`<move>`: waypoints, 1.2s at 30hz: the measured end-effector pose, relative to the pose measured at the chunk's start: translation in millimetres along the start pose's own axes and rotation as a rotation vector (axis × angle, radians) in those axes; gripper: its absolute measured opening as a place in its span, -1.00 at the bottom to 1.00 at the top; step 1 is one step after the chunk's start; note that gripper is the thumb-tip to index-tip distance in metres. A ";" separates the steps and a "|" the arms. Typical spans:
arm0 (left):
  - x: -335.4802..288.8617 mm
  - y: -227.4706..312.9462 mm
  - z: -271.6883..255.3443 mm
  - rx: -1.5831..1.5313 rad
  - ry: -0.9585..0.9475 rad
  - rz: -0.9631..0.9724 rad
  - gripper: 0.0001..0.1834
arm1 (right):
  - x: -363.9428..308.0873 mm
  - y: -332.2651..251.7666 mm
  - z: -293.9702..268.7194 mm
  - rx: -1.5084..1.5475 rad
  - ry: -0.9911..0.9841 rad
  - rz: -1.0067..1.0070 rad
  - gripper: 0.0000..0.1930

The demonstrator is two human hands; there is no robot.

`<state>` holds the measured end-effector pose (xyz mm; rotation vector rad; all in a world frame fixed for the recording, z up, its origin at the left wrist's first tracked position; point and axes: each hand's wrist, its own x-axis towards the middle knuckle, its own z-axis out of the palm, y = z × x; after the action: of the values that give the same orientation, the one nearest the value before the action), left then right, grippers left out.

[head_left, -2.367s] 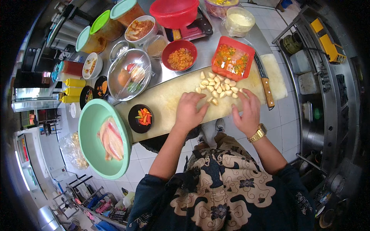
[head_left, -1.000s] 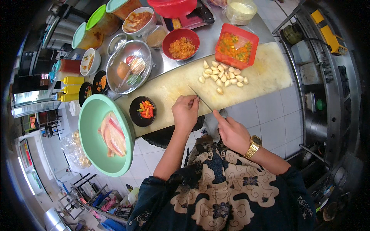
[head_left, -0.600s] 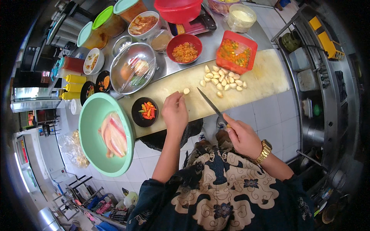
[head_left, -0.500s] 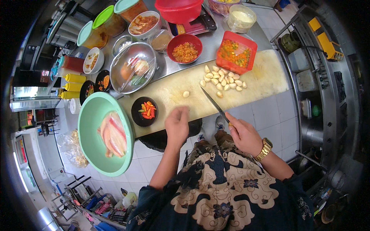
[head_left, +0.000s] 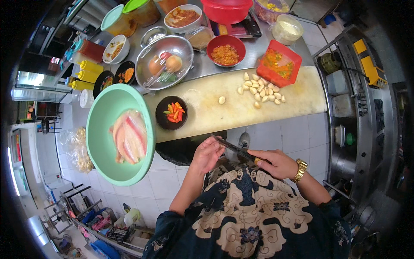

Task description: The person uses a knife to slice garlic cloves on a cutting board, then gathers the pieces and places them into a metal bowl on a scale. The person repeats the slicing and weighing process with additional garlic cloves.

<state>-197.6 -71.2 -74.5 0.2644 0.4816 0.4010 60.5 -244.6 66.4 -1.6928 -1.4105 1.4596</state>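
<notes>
My right hand (head_left: 274,163) is closed round the handle of a knife (head_left: 235,149), held in front of my body below the cutting board's near edge. Its dark blade points up and left. At the tip, my left hand (head_left: 208,154) has its fingers curled against the blade. Peeled garlic cloves (head_left: 261,88) lie in a loose group on the pale cutting board (head_left: 198,114). One garlic clove (head_left: 221,100) sits apart to their left. A small black bowl of red and orange chillies (head_left: 171,124) stands at the board's left part.
A green basin (head_left: 95,146) with fish fillets (head_left: 129,138) stands left of the board. Behind are a wrapped metal bowl (head_left: 144,71), a red bowl (head_left: 226,51) and a red square container of diced vegetables (head_left: 279,64). A steel stove counter (head_left: 362,116) runs along the right.
The knife has come back from over the board toward my body, its blade lowered past the edge. My left hand has moved from the board's edge to the blade tip. The view has shifted.
</notes>
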 end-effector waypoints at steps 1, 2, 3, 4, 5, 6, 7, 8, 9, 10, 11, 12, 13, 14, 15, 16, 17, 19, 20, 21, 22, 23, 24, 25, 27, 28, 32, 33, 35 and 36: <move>-2.0 -3.0 -10.5 0.083 -0.004 0.018 -0.77 | -0.5 4.1 1.6 -0.025 0.033 -0.076 -0.49; -3.9 -0.6 -8.5 0.089 0.029 -0.012 -0.74 | -3.2 11.9 3.9 -0.049 0.072 -0.145 -0.50; -6.9 2.8 -12.1 0.187 0.136 -0.011 -0.75 | -6.0 14.5 1.9 -0.076 0.107 -0.220 -0.50; -11.7 7.1 -16.6 0.285 0.242 -0.011 -0.76 | -19.6 13.2 -6.2 0.008 0.152 -0.065 -0.50; -18.6 12.3 -22.8 0.382 0.356 0.001 -0.77 | -37.5 5.4 -20.6 0.092 0.187 0.082 -0.50; -20.8 17.2 -32.3 0.377 0.482 0.053 -0.73 | -55.4 6.6 -31.6 0.181 0.228 0.228 -0.50; -21.6 19.7 -46.2 0.365 0.606 0.101 -0.69 | -75.9 21.5 -40.1 0.214 0.355 0.310 -0.49; -22.2 20.2 -66.4 0.493 0.763 0.154 -0.61 | -93.2 37.4 -47.8 0.252 0.481 0.386 -0.49; -27.2 13.8 -122.9 1.015 0.767 0.341 -0.55 | -98.0 34.0 -61.1 0.168 0.579 0.428 -0.50; -29.2 20.1 -123.9 1.357 0.840 0.291 -0.50 | -100.9 36.3 -73.4 0.090 0.695 0.475 -0.51; -29.4 28.8 -116.1 1.708 0.896 0.234 -0.44 | -100.3 49.4 -82.6 -0.086 0.812 0.421 -0.51; -28.4 35.5 -111.4 1.710 0.912 0.127 -0.45 | -93.2 70.7 -90.1 -0.263 0.919 0.361 -0.51; -27.0 40.6 -106.8 1.704 0.927 0.021 -0.46 | -83.3 86.3 -97.9 -0.448 1.019 0.298 -0.52; -23.8 44.6 -98.6 1.696 0.945 -0.086 -0.46 | -67.5 99.9 -107.1 -0.477 1.056 0.306 -0.52; -19.4 47.4 -67.0 1.775 0.877 -0.141 -0.46 | -49.7 113.4 -116.4 -0.504 1.096 0.318 -0.52; -17.7 49.4 -16.7 1.855 0.810 -0.204 -0.47 | -35.6 121.9 -123.2 -0.527 1.133 0.333 -0.52; -19.9 50.9 10.1 1.927 0.754 -0.267 -0.47 | -21.4 122.0 -128.4 -0.594 1.109 0.384 -0.51; -25.3 51.2 41.7 1.807 0.416 -0.056 -0.56 | 5.9 118.1 -128.5 -0.725 1.054 0.486 -0.48; -19.2 50.4 80.6 1.602 0.394 -0.060 -0.58 | 18.4 113.0 -122.5 -0.735 1.051 0.350 -0.46; -8.2 46.8 88.9 1.678 0.412 0.140 -0.59 | 29.2 105.0 -112.6 -0.744 1.043 0.215 -0.44; 4.5 44.6 95.5 1.751 0.418 0.341 -0.60 | 39.4 97.8 -101.4 -0.748 1.038 0.086 -0.41; 18.8 44.1 101.4 1.815 0.416 0.546 -0.61 | 51.7 90.1 -89.9 -0.748 0.991 -0.045 -0.33; 37.6 46.6 107.7 1.900 0.444 0.680 -0.60 | 66.1 82.3 -78.9 -0.746 0.943 -0.178 -0.24; 57.5 49.6 112.6 1.980 0.471 0.820 -0.60 | 82.3 75.3 -68.9 -0.742 0.932 -0.152 -0.15; 95.9 48.4 99.7 2.020 0.431 0.808 -0.60 | 109.0 60.8 -52.6 -0.754 0.914 -0.090 -0.01; 110.6 45.7 96.1 2.039 0.406 0.801 -0.60 | 117.7 55.3 -45.7 -0.768 0.912 -0.044 0.03; 127.1 30.4 133.5 1.683 0.209 0.587 -0.61 | 134.4 56.9 -44.6 -0.687 0.859 -0.144 0.10; 129.6 30.8 131.9 1.656 0.239 0.613 -0.61 | 136.7 52.3 -44.8 -0.704 0.846 -0.162 0.11; 135.9 33.4 125.9 1.600 0.299 0.667 -0.62 | 145.6 44.6 -51.3 -0.755 0.819 -0.185 0.00; 138.7 34.7 121.5 1.594 0.305 0.726 -0.62 | 152.3 41.0 -54.1 -0.790 0.803 -0.194 -0.04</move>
<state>-35.6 1.1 -13.6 1.9813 0.9316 0.6945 109.3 -107.3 -14.6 -2.1289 -1.6533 -0.0040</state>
